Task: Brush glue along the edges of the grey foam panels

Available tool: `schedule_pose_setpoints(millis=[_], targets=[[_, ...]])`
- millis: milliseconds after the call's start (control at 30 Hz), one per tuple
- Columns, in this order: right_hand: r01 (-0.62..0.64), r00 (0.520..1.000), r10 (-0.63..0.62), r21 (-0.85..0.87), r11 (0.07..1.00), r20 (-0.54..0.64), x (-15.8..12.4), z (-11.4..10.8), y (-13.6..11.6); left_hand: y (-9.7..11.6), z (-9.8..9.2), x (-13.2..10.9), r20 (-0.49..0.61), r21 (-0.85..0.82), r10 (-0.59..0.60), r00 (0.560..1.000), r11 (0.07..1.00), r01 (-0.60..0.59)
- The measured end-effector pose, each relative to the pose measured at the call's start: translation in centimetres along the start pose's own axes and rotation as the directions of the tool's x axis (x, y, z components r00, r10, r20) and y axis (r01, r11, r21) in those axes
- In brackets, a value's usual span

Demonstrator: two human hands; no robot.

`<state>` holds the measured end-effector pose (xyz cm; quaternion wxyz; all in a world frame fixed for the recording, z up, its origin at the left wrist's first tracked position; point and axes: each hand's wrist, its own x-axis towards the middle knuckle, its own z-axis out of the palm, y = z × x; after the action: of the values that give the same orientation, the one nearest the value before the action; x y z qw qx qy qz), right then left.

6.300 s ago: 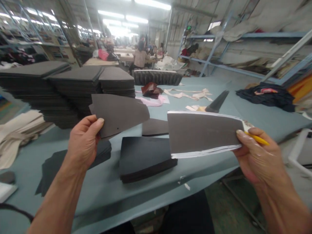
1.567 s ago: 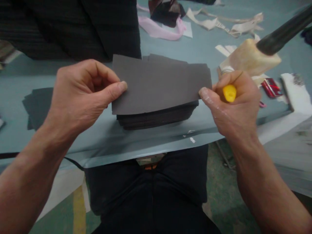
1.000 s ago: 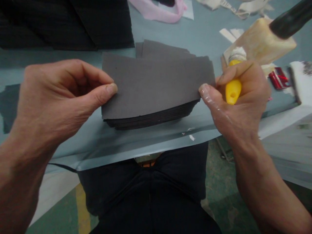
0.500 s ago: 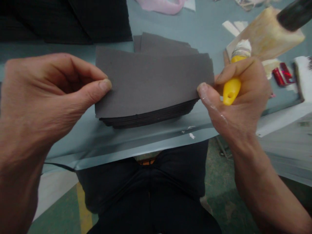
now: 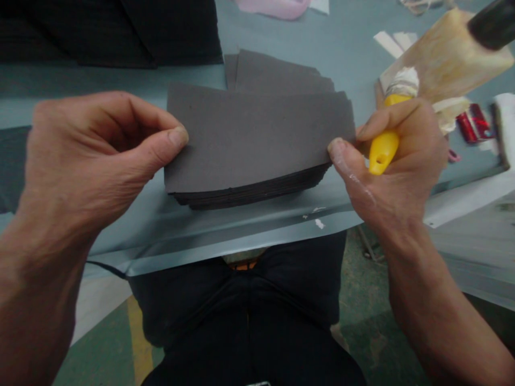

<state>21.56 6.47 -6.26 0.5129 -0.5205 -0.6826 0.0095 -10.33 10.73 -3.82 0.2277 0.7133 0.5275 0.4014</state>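
Sheet (image 5: 257, 136) moved over stack (image 5: 249, 195); long axis sideways, narrow end right; hands (image 5: 100, 155) (image 5: 406, 155) pinching it.

Left hand (image 5: 102, 147): your thumb (image 5: 167, 146) points inward, fingers (image 5: 147, 118) curled
Right hand (image 5: 410, 155): your thumb bears whitish smears, fingers curled
Forearms (image 5: 438, 289): bare, angled inward

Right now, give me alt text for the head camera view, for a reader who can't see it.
A person's left hand and right hand hold a gray sheet by its ends over a stack of similar sheets on a blue-green table. The right hand also grips a yellow-handled brush with a white-coated tip. More dark stacks stand at upper left.
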Motion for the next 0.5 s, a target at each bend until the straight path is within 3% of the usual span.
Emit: schedule_pose_setpoints(millis=[233,500], targets=[[-0.041,0.999,0.041,-0.020,0.999,0.008,0.0,-0.1,-0.2,-0.1,0.0,0.0,0.030,-0.063,-0.124,0.992,0.990,0.125],[0.019,1.000,-0.018,-0.080,0.997,0.010,-0.3,-0.1,0.3,-1.2,0.0,0.2,0.069,-0.179,-0.092,0.993,0.978,0.103]])
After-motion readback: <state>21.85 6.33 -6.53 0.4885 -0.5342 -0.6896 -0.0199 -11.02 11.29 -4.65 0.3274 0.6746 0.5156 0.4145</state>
